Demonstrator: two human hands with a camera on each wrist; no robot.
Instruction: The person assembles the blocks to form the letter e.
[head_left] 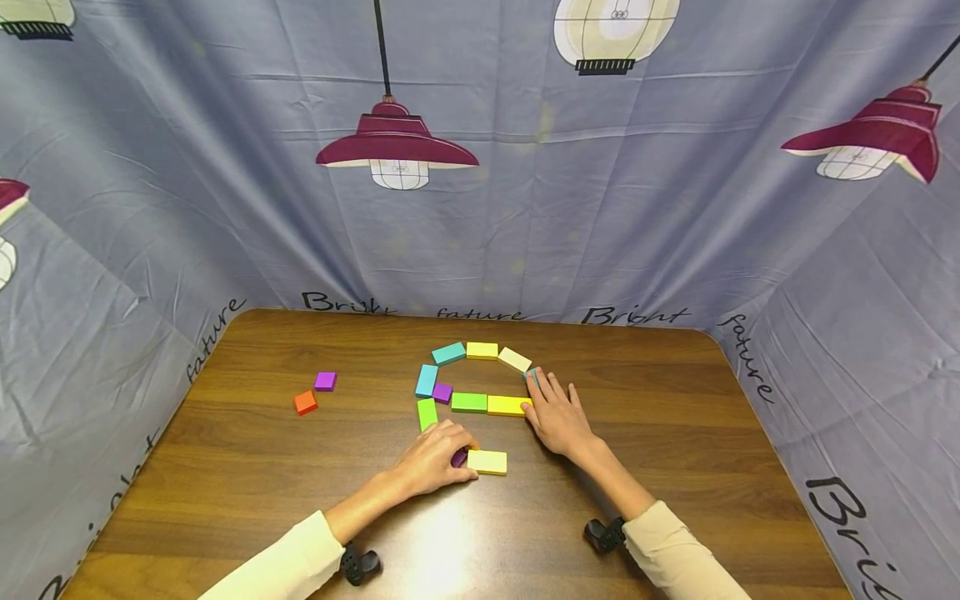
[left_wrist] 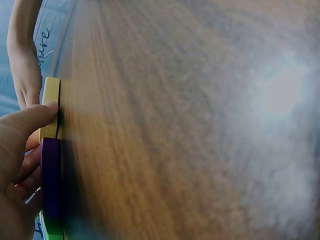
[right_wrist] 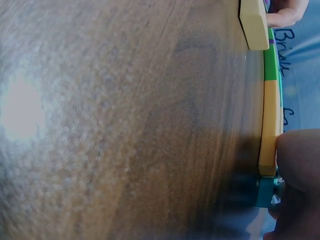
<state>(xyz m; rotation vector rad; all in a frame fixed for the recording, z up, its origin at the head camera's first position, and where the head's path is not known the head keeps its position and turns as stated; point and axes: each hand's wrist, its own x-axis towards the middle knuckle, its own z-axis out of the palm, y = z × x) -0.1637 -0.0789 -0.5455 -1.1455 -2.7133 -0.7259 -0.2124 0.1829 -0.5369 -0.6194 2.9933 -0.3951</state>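
My left hand [head_left: 437, 458] pinches the left end of a pale yellow block [head_left: 489, 463], the thumb on its near side. Under its fingers a dark purple block [left_wrist: 51, 180] meets the end of that block. My right hand [head_left: 558, 417] lies with fingers spread and mostly straight over a blue block [head_left: 529, 377], which it partly hides. Its thumb touches the right end of a bright yellow block [right_wrist: 270, 130]. A green block [head_left: 469, 402] adjoins that one on the left, followed by a small purple block [head_left: 442, 392].
A curve of blocks runs above: a blue block [head_left: 427, 381], a teal block [head_left: 449, 353], a yellow block [head_left: 482, 351] and a cream block [head_left: 515, 360]. A lime block [head_left: 427, 412] lies beyond my left hand. Leftward lie a purple square [head_left: 326, 382] and an orange square [head_left: 305, 403]. Printed cloth surrounds the wooden table [head_left: 660, 375].
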